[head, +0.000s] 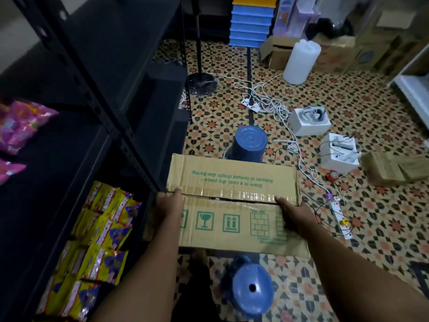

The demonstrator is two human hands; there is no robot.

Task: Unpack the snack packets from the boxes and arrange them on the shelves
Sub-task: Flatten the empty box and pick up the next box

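The floor (348,101) has busy tiles with orange stars. On the left stands a big black shelf rack (97,94). A brown cardboard box (234,205) is in the middle, right beside the rack and above the floor. Its top flaps are closed, with shiny tape along the seam. Green pictures are printed on its near side.

The left hand (168,205) holds the box at its left end, with the thumb on top at the seam. The right hand (294,213) holds the right end, thumb on top too. Each grip is closed around the box.

Yellow snack packets (99,231) lie in rows on the low shelf. Pink snack packets (21,126) lie on the shelf above.

A blue stool (251,288) stands below the box, near the person. A blue bucket (249,144) sits upside down just behind the box. White cables (276,108) lie tangled on the floor farther back.
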